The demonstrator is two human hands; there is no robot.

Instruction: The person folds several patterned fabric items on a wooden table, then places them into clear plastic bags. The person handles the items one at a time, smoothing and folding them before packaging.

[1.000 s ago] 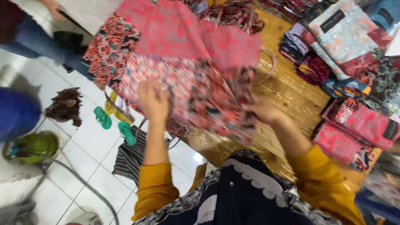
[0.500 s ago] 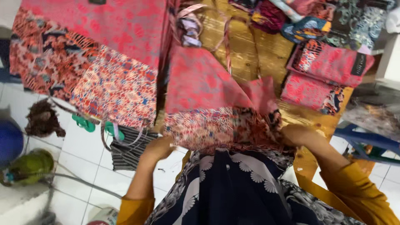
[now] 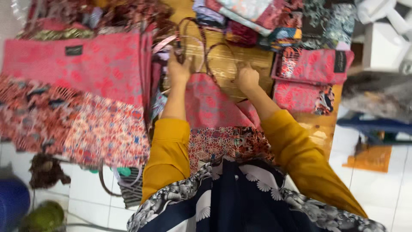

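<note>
A pink patterned cloth bag (image 3: 210, 107) lies flat on the wooden table (image 3: 223, 64) in front of me, its lower patchwork part hanging over the near edge. My left hand (image 3: 179, 71) presses on the bag's upper left corner, by its looped handles (image 3: 195, 41). My right hand (image 3: 248, 78) grips the upper right corner, fingers curled on the cloth. Both arms wear mustard yellow sleeves.
A larger pink patchwork bag (image 3: 81, 94) hangs over the table's left side. Folded pink bags (image 3: 309, 79) lie at the right, and stacked patterned cloths (image 3: 274, 19) at the back. White tiled floor (image 3: 377, 197) lies below, with a blue object (image 3: 13, 202) at lower left.
The bag was held up in front of me and now lies flat on the table. Both hands have moved forward to its top corners.
</note>
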